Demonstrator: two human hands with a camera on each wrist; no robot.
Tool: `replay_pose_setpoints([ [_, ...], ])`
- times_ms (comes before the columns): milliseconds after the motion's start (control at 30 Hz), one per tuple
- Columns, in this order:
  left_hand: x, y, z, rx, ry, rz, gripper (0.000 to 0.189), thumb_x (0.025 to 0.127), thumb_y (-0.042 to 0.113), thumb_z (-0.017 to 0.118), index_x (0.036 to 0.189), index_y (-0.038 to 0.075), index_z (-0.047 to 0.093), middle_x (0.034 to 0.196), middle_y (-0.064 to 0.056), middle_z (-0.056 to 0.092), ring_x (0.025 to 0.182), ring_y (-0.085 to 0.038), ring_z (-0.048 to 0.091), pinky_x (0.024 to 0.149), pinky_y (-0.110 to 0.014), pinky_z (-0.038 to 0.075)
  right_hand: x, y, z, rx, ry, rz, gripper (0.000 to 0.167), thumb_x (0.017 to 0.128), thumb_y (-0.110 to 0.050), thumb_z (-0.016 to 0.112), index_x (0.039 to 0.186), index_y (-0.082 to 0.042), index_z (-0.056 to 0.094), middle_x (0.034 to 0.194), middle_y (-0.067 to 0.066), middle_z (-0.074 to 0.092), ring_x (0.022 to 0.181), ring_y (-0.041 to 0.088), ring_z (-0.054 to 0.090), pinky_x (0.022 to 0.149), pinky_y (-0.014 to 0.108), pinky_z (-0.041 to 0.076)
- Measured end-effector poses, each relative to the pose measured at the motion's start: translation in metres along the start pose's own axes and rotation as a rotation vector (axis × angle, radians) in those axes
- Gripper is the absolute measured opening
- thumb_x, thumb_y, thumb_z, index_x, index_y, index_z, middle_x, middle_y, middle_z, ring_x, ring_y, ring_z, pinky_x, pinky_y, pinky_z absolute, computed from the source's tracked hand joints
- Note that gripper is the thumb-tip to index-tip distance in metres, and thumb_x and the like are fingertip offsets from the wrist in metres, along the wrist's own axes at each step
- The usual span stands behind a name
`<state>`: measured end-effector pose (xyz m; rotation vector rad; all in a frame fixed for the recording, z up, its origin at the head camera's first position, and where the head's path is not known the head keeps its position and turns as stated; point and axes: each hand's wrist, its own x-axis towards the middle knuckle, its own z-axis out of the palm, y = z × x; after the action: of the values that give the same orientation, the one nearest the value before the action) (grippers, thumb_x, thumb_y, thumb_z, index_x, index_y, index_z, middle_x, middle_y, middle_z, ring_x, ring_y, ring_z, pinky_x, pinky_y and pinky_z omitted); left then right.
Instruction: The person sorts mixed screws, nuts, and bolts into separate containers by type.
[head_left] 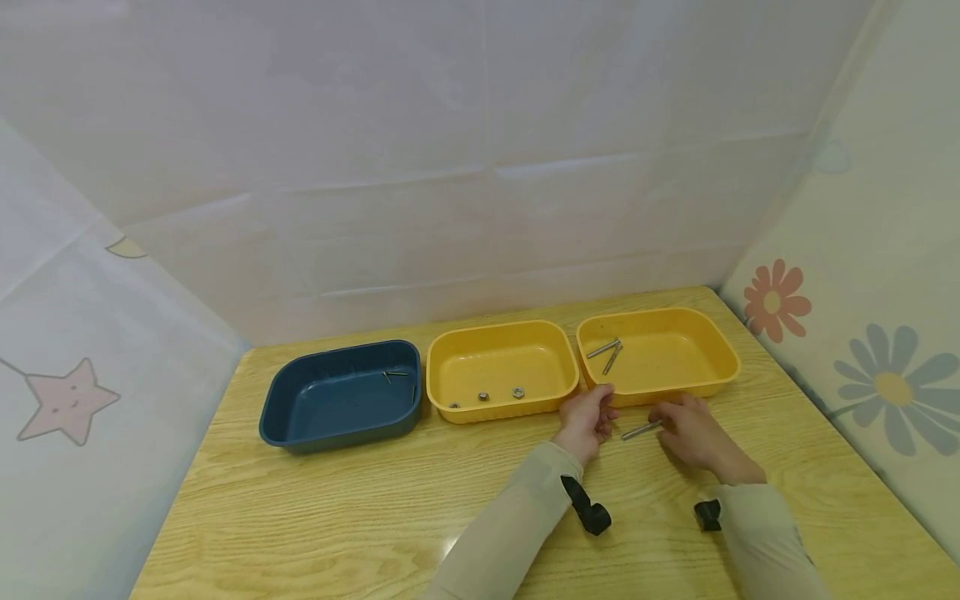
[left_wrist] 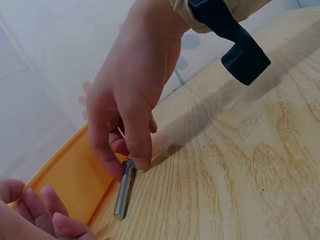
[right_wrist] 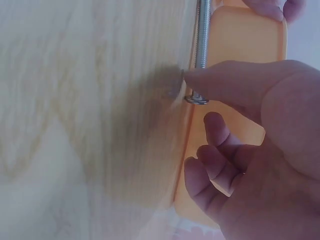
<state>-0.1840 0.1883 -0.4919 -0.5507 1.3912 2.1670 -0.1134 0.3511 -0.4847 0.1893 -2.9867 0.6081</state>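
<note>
My right hand (head_left: 693,433) is low over the table in front of the right-hand yellow bin (head_left: 712,387). Between thumb and forefinger it pinches a silver bolt (left_wrist: 121,197) close to its head, while the other fingers are curled loosely. The threaded end of the bolt points toward my left hand (head_left: 585,423). That hand grips the bin's near left corner, thumb and fingers at the rim. Inside this bin, two more bolts (head_left: 603,348) lie at the left side.
The middle yellow bin (head_left: 551,404) has several nuts (head_left: 518,392) along its near side. A dark blue bin (head_left: 330,435) at the left holds several thin screws (head_left: 396,374). All three stand in a row on the wooden table (head_left: 315,517), before a pale curtain (head_left: 375,167).
</note>
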Motion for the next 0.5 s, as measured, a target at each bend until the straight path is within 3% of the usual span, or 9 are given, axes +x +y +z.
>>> replay_pose_setpoints([
  [267, 0.0, 0.0, -0.001, 0.0, 0.003, 0.001, 0.008, 0.078, 0.018, 0.076, 0.074, 0.013, 0.072, 0.069, 0.006, 0.067, 0.051, -0.008, 0.055, 0.048, -0.02, 0.033, -0.007, 0.01, -0.011, 0.066, -0.104, 0.015, 0.013, 0.073, -0.006, 0.073, 0.082, -0.009, 0.065, 0.072, -0.002, 0.055, 0.076, 0.018, 0.046, 0.08, 0.045, 0.031],
  [500, 0.0, 0.0, -0.001, 0.01, 0.0, 0.003, 0.008, 0.078, 0.019, 0.077, 0.075, 0.012, 0.073, 0.069, 0.006, 0.067, 0.051, -0.008, 0.056, 0.048, -0.02, 0.033, -0.012, 0.014, -0.024, 0.172, -0.272, 0.14, 0.014, 0.075, -0.01, 0.071, 0.085, -0.006, 0.063, 0.076, 0.0, 0.058, 0.069, 0.014, 0.044, 0.067, 0.031, 0.035],
])
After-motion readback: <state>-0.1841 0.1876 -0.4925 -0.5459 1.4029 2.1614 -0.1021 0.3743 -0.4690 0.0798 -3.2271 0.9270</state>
